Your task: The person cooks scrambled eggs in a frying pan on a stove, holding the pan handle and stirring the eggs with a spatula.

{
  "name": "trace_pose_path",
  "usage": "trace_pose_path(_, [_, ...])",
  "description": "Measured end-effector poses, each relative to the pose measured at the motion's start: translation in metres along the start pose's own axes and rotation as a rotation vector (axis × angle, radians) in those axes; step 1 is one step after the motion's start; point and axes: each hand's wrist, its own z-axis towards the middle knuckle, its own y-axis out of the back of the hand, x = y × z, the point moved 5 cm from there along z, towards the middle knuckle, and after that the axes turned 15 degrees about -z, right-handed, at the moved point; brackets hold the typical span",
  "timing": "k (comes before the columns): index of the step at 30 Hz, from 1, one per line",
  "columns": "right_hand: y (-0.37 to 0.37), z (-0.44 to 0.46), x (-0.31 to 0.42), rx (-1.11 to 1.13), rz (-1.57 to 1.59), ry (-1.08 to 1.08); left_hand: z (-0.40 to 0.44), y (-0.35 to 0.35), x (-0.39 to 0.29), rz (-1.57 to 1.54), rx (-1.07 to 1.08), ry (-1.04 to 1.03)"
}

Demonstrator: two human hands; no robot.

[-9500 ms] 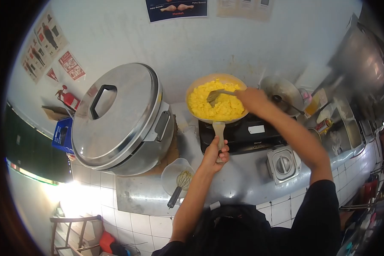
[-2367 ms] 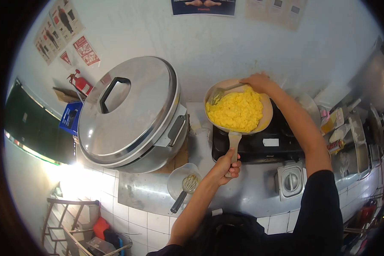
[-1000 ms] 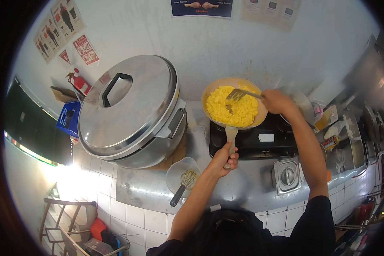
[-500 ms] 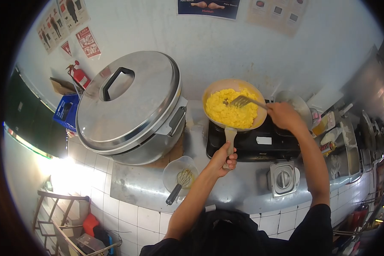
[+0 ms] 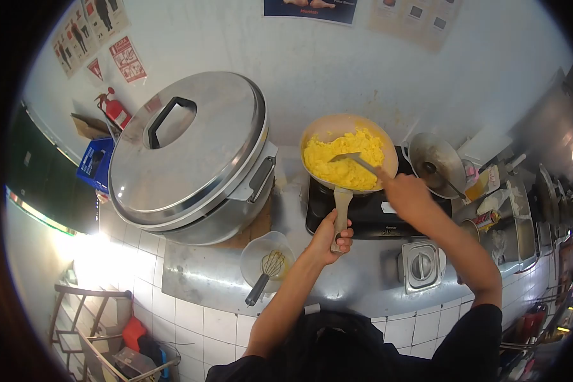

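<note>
Frying pan held by its handle, left hand clamped round it | metal turner clasped in right hand, its blade over the scrambled eggs | eggs gathered inside the pan, which is positioned over left side of gas stove | wok set right of the pan | whisk rested in translucent bowl

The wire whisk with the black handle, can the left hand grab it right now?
Probably not: the left hand is wrapped around the beige handle of the round cream pan. If it let go, the wire whisk in the translucent bowl looks uncovered.
</note>
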Motion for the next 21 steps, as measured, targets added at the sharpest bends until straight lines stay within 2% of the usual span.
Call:
trace_pose_path(2, [0.035,-0.02,-0.013,0.025,0.031,-0.005,0.0,-0.001,0.0,-0.013,-0.009,-0.006])
trace_pose_path(4, [0.039,-0.024,-0.01,0.035,0.071,0.01,-0.002,-0.003,0.001,-0.024,-0.024,-0.018])
trace_pose_path(9, [-0.03,0.021,0.037,-0.046,0.218,-0.016,-0.006,-0.007,0.003,-0.023,-0.059,-0.032])
trace_pose_path(11, [-0.06,0.049,0.023,-0.028,0.227,-0.085,-0.002,-0.003,0.002,0.006,-0.041,-0.032])
trace_pose_path(14, [-0.061,0.069,-0.017,-0.017,0.208,-0.149,-0.001,-0.002,0.001,0.01,-0.025,-0.039])
trace_pose_path(16, [-0.057,0.084,-0.048,0.057,0.093,-0.086,-0.001,-0.001,0.001,0.004,-0.015,-0.04])
trace_pose_path(19, [-0.024,0.088,-0.072,0.006,0.188,-0.038,-0.002,-0.001,0.001,-0.005,-0.017,-0.041])
trace_pose_path(21, [-0.03,0.094,-0.057,-0.056,0.131,-0.037,-0.003,-0.005,0.002,-0.007,-0.039,-0.037])
